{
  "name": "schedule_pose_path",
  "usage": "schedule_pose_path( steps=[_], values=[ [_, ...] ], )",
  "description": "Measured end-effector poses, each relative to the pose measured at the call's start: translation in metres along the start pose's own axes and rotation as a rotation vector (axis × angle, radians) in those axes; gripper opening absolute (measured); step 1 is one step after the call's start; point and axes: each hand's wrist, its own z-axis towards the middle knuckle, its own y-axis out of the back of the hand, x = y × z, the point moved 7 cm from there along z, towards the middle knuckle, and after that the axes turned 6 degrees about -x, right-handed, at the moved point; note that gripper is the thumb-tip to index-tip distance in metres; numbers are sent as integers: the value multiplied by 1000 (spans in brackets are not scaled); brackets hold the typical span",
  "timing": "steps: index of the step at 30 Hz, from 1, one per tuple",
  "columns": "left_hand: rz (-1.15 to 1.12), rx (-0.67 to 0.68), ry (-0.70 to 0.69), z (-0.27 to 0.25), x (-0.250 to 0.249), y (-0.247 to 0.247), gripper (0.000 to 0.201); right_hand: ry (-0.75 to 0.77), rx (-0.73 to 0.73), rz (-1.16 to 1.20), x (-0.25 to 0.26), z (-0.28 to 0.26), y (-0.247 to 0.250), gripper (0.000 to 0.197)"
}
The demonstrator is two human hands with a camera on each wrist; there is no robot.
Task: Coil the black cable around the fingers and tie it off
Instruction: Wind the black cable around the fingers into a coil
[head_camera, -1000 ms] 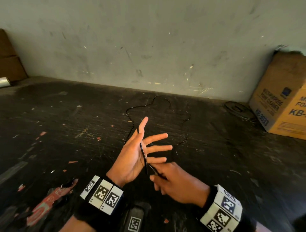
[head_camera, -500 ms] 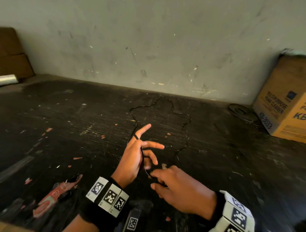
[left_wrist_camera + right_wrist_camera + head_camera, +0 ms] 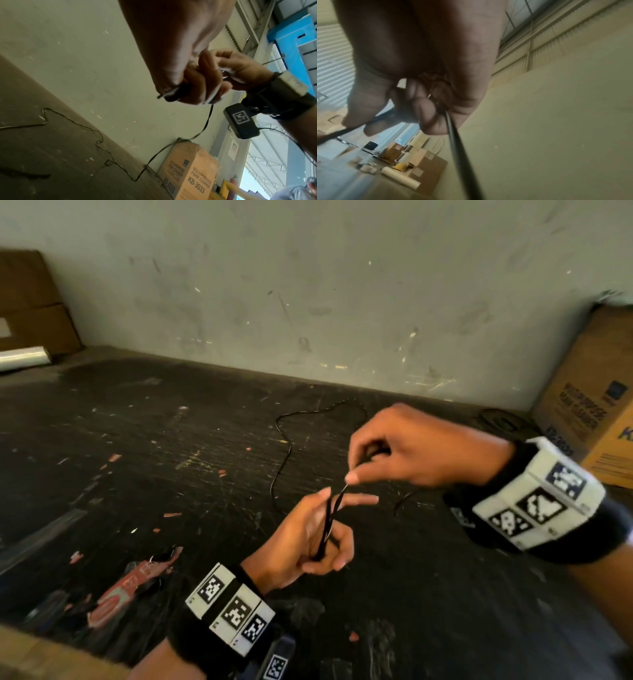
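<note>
While blurred at right wrist, seen from head: right hand [image 3: 407, 450] pinching thin black cable [image 3: 330, 515]; left hand [image 3: 308, 539] curled round its strands.

The cardboard box [image 3: 188, 174] reads "MULTIPURPOSE FOAM CLEANER" and "KB-3033".

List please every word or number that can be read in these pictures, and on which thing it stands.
"MULTIPURPOSE FOAM CLEANER": cardboard box, side face.
"KB-3033": same box, below it.
Same box in head view: print too blurred to read.
Wrist bands: square code patterns only, no words.
</note>
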Motion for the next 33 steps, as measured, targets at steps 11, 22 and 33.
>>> schedule_pose_path(
  steps=[11, 22, 33],
  values=[
    [-37, 218, 12, -12, -36, -20, 65, -74, -391, 42, -77, 8, 3, 25],
    [-222, -69, -124, 19, -74, 19, 64, -226, -125, 407, -26, -22, -124, 24],
    [25, -72, -23, 20, -46, 31, 101, -156, 10, 143, 16, -18, -52, 10]
  ],
)
